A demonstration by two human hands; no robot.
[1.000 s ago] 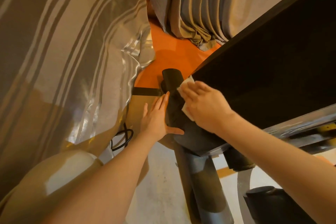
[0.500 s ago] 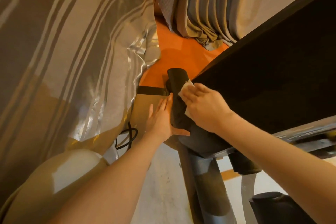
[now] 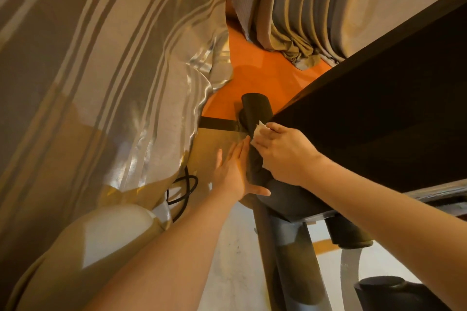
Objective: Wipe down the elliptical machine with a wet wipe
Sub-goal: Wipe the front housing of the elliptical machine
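The elliptical machine's black padded handlebar [image 3: 256, 110] rises from a dark housing [image 3: 295, 199] in the middle of the head view. My right hand [image 3: 284, 153] presses a white wet wipe [image 3: 260, 127] against the right side of that bar; only a corner of the wipe shows past the fingers. My left hand [image 3: 233, 171] lies flat with fingers apart against the bar's left side, thumb under the housing. A grey upright post [image 3: 293, 260] of the machine runs down below the hands.
A striped sheer curtain [image 3: 101, 70] hangs close on the left and a heavier curtain [image 3: 290, 20] at the back. A dark slanted panel [image 3: 379, 121] fills the right. A black cable [image 3: 182, 189] coils on the floor. Another black grip [image 3: 386, 290] sits at bottom right.
My right hand has slid the wipe a little up the black bar. My left hand stays flat against the bar's left side.
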